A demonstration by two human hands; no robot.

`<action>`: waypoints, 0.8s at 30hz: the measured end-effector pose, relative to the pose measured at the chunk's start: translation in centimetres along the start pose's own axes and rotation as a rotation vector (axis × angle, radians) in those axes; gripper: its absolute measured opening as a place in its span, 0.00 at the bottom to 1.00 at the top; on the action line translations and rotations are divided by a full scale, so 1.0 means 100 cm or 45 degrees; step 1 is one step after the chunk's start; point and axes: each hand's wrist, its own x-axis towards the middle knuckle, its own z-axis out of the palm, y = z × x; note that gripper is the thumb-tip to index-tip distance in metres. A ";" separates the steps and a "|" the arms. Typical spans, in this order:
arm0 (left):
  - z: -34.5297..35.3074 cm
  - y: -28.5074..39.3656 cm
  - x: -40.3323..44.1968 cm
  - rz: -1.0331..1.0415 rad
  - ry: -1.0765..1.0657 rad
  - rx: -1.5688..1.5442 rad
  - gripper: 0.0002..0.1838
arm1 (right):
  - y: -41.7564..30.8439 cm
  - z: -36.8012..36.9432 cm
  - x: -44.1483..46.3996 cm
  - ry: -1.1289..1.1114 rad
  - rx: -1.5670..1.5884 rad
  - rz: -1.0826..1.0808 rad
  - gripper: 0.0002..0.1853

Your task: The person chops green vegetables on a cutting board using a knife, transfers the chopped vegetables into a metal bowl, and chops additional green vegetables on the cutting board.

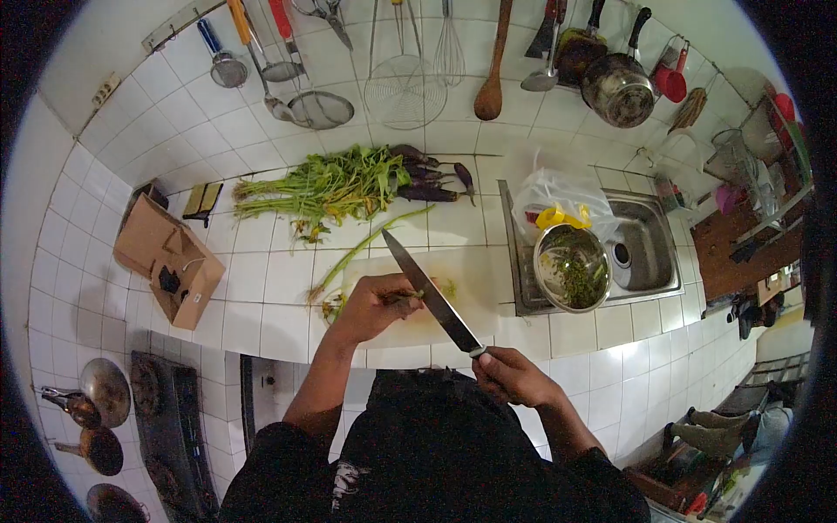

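My right hand [516, 376] is wrapped around the handle of a large kitchen knife [432, 296], its blade slanting up and to the left. Close to the blade, my left hand [375, 307] has its fingers closed on small greenish-brown vegetable stems [401, 297], partly hidden by the fingers. Both hands are over a pale cutting board [479, 283] on the tiled counter. A long green stalk [362, 247] lies just behind my left hand. Trimmed scraps [332, 306] lie beside that wrist. Farther back is a bunch of leafy greens [344, 183] with dark purple eggplants [429, 190] next to it.
A metal bowl [542, 279] of chopped greens sits at the edge of the steel sink [667, 261], by a plastic bag [558, 190]. An open cardboard box [166, 240] stands at left. Utensils, including a wooden spoon [489, 100], hang on the wall.
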 end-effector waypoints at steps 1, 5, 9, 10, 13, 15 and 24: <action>-0.002 -0.003 0.002 0.010 0.060 -0.009 0.06 | -0.002 0.001 -0.001 0.012 0.000 0.022 0.20; -0.010 -0.017 0.004 0.139 0.110 -0.127 0.08 | 0.010 -0.004 0.001 0.016 0.003 0.021 0.20; -0.010 -0.012 0.002 0.081 0.112 -0.126 0.09 | 0.007 -0.006 0.000 -0.023 -0.026 0.011 0.20; -0.010 -0.010 0.002 0.096 0.079 -0.115 0.09 | 0.005 -0.006 -0.001 -0.020 -0.042 0.019 0.20; -0.011 -0.012 0.003 0.134 0.046 -0.072 0.10 | 0.004 -0.008 -0.003 0.000 -0.050 -0.002 0.20; -0.012 -0.014 0.003 0.159 0.049 -0.039 0.10 | -0.002 -0.007 -0.006 0.004 -0.064 -0.042 0.20; -0.017 -0.018 0.002 0.139 0.173 -0.076 0.05 | -0.007 0.002 -0.001 0.035 -0.239 -0.073 0.21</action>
